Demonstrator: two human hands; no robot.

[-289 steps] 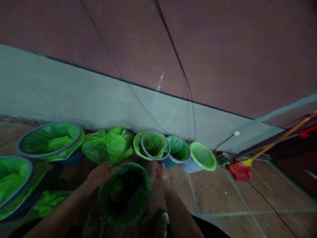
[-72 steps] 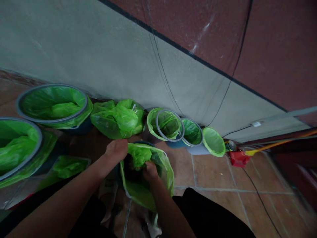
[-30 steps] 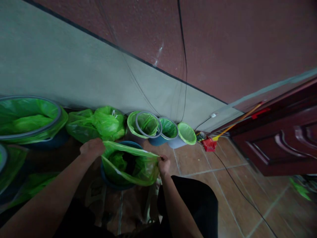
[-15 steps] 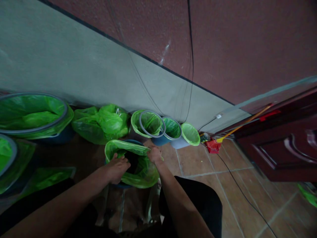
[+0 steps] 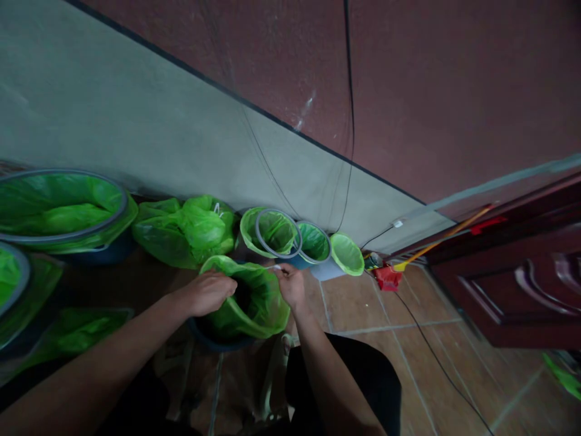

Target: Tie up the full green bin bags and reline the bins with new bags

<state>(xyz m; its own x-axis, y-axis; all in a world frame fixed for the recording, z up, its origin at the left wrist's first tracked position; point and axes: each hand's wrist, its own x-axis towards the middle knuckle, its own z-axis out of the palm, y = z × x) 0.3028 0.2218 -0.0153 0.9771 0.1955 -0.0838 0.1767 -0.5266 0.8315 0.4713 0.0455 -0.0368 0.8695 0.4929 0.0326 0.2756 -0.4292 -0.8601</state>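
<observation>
A dark blue bin (image 5: 213, 338) stands on the tiled floor right below me, with a green plastic bag (image 5: 256, 303) draped over its mouth. My left hand (image 5: 206, 292) grips the bag's near-left edge at the rim. My right hand (image 5: 290, 284) pinches the bag's right edge, where a thin white string shows at the fingertips. The bag's mouth is open and dark inside. My dark-clothed knee (image 5: 354, 375) is just right of the bin.
Along the grey and maroon wall stand a stuffed green bag (image 5: 186, 230), three small lined bins (image 5: 313, 242) and two large lined tubs (image 5: 59, 209). A red dustpan (image 5: 387, 277) with a yellow-handled broom, floor cables and a dark wooden door (image 5: 521, 272) are to the right.
Over the last second my hands moved from a wide stretch of the bag's mouth to the bin's rim, and the bag now hangs lower around the bin. The view shifted slightly.
</observation>
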